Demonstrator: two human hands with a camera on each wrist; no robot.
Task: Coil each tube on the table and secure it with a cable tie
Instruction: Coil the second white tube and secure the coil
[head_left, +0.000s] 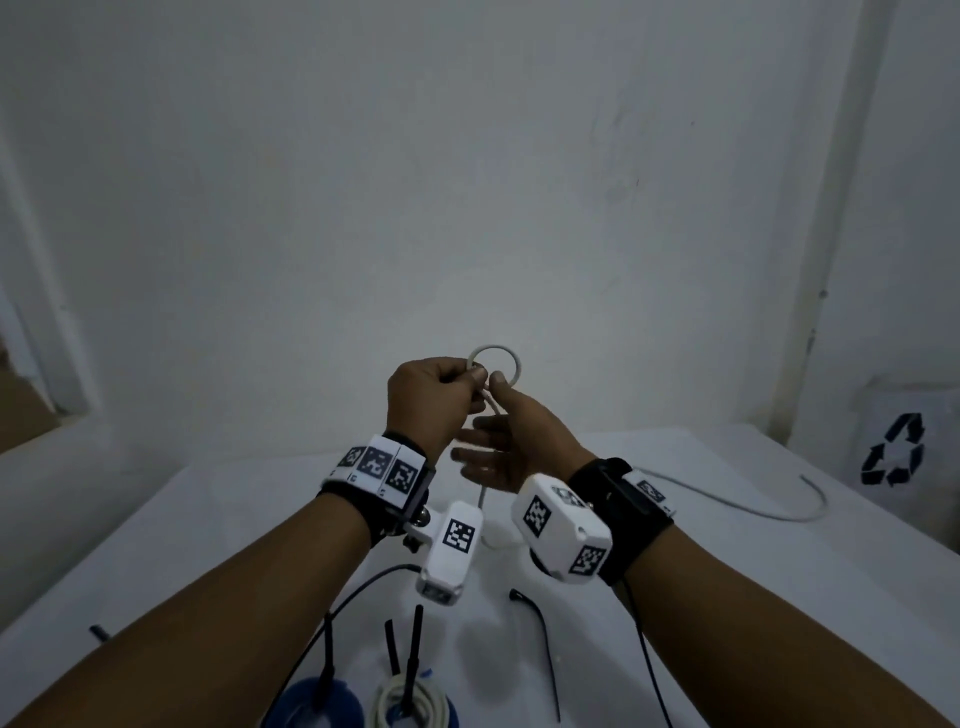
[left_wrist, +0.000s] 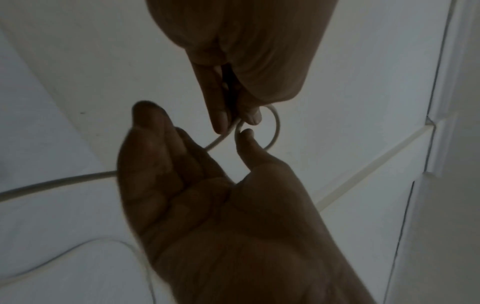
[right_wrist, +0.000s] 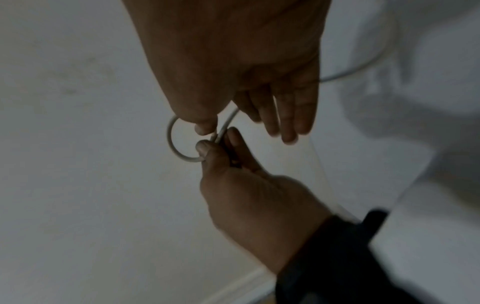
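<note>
Cable ties (head_left: 537, 649), thin and black, lie loose on the near part of the white table (head_left: 675, 597), beside two finished coils at the bottom edge: a blue one (head_left: 322, 706) on the left and a pale grey one (head_left: 410, 706) next to it, each with black tie ends standing up. Above the table, the left hand (head_left: 431, 395) pinches a pale grey tube (head_left: 496, 358) between thumb and curled forefinger, right where the tube crosses itself to make one small round loop held up in the air. Just to the right, the right hand (head_left: 511, 441) has its thumb tip against the loop at the crossing, while its other fingers (right_wrist: 288, 115) are straight and spread below, holding nothing. From the pinch the tube hangs down behind the right palm to the table, then trails in a long, smooth curve to the far right, its free end (head_left: 805, 480) lying near a recycling sign (head_left: 893, 449) on the wall.
</note>
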